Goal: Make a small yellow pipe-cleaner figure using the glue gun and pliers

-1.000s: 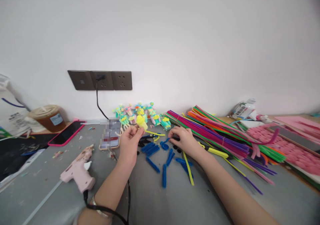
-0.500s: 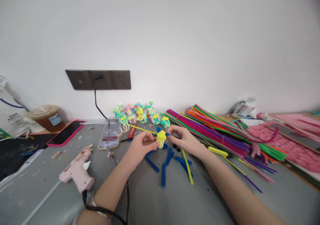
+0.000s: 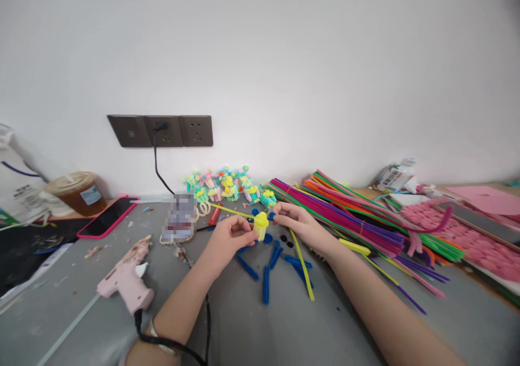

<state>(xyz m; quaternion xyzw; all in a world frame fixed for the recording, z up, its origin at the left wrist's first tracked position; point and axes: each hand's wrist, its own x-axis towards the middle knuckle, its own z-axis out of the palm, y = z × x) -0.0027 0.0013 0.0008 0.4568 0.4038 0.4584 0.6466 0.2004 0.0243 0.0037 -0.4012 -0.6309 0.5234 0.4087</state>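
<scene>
Between the thumb and fingers of my left hand [image 3: 234, 238] is a small yellow pipe-cleaner figure [image 3: 261, 225], upright, with a rounded top and a paler lower part. My right hand [image 3: 299, 224] pinches a small blue pipe-cleaner coil [image 3: 271, 215] just right of the figure's top, close to it; whether they touch is unclear. Below both hands, several blue folded pipe-cleaner pieces [image 3: 266, 285] lie on the grey table covering. A loose yellow pipe cleaner [image 3: 302, 266] runs beside them, and small black discs [image 3: 283, 238] lie under my right hand.
A pink glue gun [image 3: 128, 279] lies left, its black cord passing over my left forearm. Behind are phones [image 3: 108, 217], a drink cup [image 3: 77, 193] and several finished pipe-cleaner figures [image 3: 227, 184]. Bundled pipe cleaners [image 3: 337, 214] and a yellow cutter [image 3: 354, 246] lie right.
My right hand has drawn slightly right and up, away from the yellow figure, so the blue coil shows more clearly. My left hand stays almost still with the figure.
</scene>
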